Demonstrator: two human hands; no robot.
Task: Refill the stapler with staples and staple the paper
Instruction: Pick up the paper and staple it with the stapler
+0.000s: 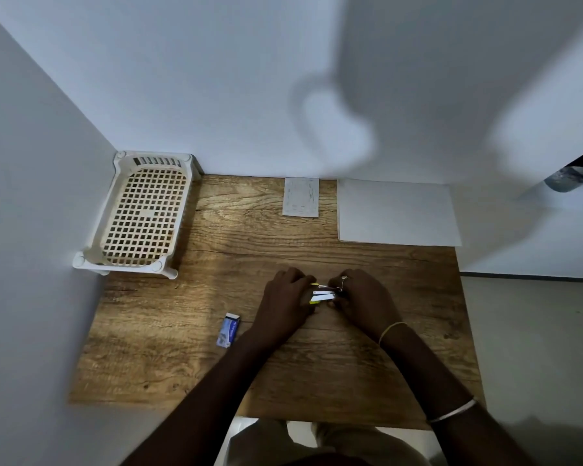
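- The box [229, 330] is lying flat on the table [169, 364] at 8 o'clock from the hands, near the left forearm but apart from it.
- The left hand [285, 297] is curling its fingers round the stapler [322, 294], gripping its 9 o'clock end.
- The right hand [360, 297] is pinching the 3 o'clock end with bent fingers.
- The stapler is sitting between both sets of fingertips at table centre, its yellow and metal parts showing in the gap.
- A card [301, 197] is lying at 12 o'clock, the paper [398, 213] at 1 o'clock, and a basket [142, 213] is standing at 10 o'clock.
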